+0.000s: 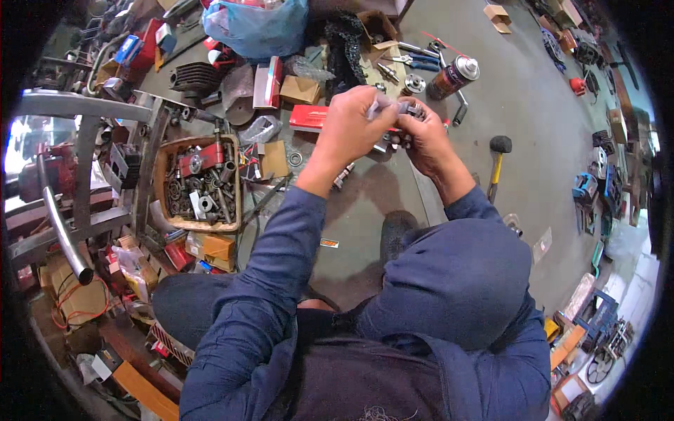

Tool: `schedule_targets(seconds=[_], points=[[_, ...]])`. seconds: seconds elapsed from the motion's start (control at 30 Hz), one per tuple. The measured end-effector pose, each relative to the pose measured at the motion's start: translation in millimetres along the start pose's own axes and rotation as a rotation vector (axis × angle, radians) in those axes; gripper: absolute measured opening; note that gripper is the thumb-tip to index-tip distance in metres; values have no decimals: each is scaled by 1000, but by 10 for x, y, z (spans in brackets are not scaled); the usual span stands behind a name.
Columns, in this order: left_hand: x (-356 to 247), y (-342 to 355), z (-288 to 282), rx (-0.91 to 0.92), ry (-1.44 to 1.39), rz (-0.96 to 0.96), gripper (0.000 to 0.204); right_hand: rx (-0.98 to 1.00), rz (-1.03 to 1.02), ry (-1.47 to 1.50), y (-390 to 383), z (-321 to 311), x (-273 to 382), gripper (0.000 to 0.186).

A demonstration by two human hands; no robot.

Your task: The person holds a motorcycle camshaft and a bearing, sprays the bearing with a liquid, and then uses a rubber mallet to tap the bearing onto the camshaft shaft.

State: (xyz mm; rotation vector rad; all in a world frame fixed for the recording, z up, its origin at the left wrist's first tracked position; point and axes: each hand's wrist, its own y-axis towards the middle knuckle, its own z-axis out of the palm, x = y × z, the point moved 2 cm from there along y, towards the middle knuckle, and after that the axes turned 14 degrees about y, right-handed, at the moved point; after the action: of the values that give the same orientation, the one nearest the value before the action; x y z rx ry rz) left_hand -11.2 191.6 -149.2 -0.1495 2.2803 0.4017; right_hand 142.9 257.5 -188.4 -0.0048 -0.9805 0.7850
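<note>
Silver-grey metal part [413, 109]: held above the smooth grey floor [361, 200]. Left hand [352, 126]: thumb and fingers pinching a whitish, flimsy-looking piece [380, 107] beside it. Right hand [431, 140]: fingers curled round the part. Firm right grip, light left pressure advisable.

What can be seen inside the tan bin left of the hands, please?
The bin holds a jumble of metal parts, with a red piece and a pale ring lying on top. Whatever lies beneath that layer is covered, so I cannot tell.
</note>
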Motion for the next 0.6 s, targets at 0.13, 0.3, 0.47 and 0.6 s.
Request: schedule_targets(seconds=[0.13,0.3,0.47,0.6], points=[[3,-12,239,-35,-76,-197,25,-20,23,76,-163,23,49,24],[46,-26,418,-33,-62,-185,25,-88,111,169,-426,-15,133,30],[96,-64,569,77,-657,-309,19,-68,32,181,-431,-144,68,30],[42,-89,481,-73,-685,-374,26,-60,44,189,-411,-6,51,29]])
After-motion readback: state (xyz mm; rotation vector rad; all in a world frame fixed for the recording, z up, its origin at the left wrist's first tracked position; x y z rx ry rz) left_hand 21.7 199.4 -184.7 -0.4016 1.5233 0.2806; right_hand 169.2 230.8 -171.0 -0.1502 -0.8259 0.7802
